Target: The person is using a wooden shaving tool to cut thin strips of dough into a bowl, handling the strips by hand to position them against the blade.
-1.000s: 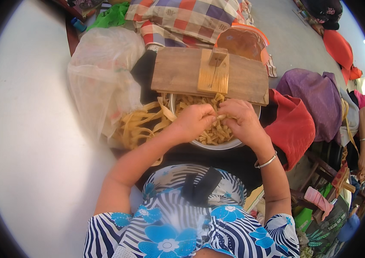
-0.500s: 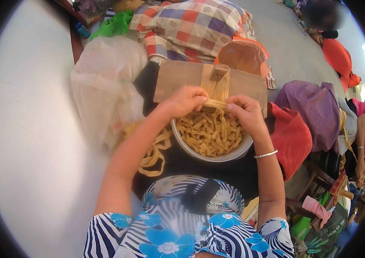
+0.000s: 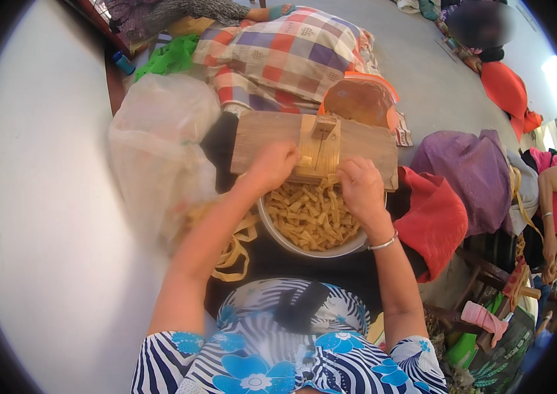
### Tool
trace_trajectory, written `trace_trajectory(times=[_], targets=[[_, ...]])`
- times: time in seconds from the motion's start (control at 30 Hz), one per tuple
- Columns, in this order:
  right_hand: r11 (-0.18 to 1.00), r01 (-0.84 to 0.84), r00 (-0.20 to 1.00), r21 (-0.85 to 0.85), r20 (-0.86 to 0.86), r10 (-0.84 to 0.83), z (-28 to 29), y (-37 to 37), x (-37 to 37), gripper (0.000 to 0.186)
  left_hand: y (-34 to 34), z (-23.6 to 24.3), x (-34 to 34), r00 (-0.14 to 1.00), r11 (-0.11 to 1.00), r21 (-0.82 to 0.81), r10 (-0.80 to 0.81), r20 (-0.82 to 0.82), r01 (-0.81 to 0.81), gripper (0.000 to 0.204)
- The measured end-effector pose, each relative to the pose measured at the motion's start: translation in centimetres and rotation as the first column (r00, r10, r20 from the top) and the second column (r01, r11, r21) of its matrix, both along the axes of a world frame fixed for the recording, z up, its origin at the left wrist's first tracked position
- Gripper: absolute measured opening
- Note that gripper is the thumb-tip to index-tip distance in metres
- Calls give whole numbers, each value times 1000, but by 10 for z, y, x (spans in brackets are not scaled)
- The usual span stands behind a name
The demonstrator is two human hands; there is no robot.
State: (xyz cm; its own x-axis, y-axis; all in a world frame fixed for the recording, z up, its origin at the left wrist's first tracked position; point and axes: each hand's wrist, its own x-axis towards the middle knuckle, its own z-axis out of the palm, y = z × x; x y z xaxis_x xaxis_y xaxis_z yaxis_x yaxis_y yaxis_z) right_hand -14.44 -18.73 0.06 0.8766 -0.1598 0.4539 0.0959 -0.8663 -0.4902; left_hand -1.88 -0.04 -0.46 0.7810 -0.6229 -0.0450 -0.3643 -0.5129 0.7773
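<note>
A wooden cutting board (image 3: 259, 141) with a raised light wooden block (image 3: 318, 141) lies across the far rim of a white bowl (image 3: 291, 244). The bowl holds several short cut tan strips (image 3: 311, 213). My left hand (image 3: 272, 165) rests on the board's near edge, closed on pale strips fed into the block. My right hand (image 3: 359, 187) sits at the block's right side over the bowl, fingers bent onto the strips. Long uncut tan strips (image 3: 232, 246) lie left of the bowl.
A clear plastic bag (image 3: 157, 148) stands to the left. A checked cloth (image 3: 291, 56) and a brown round object (image 3: 357, 102) lie beyond the board. Red cloth (image 3: 433, 220) and a purple bundle (image 3: 472, 171) lie to the right, where another person's arm (image 3: 546, 203) shows.
Both hands rose out of the bowl's strips to the board's block. The view tilted, showing more ground beyond the board.
</note>
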Motion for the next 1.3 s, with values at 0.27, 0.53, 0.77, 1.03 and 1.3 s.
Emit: trace_trajectory(times=[0.27,0.53,0.77,1.03,1.3], targets=[[988,86,996,125,-49,-80,23,48,-10,14,0,21,-68,907,983,-182,-112,-407,40,29],[540,-55,665,840,-373,647,96,53,-66,16,16,72,-63,878,934,-274,-320,-356,229,33],[608,24,1000,794,-17,-18,114,56,-73,24,-2,105,-128,785,716,-694,-469,-404,71,34],[985,145,989,90,-1,-146,23,42,-49,19,-7,13,-113,465,832,-494,-343,-816,-253,19],[478,340,838,810,-491,237,-26,47,-70,25,8,-9,-117,908,981,-118,-95,409,156,22]])
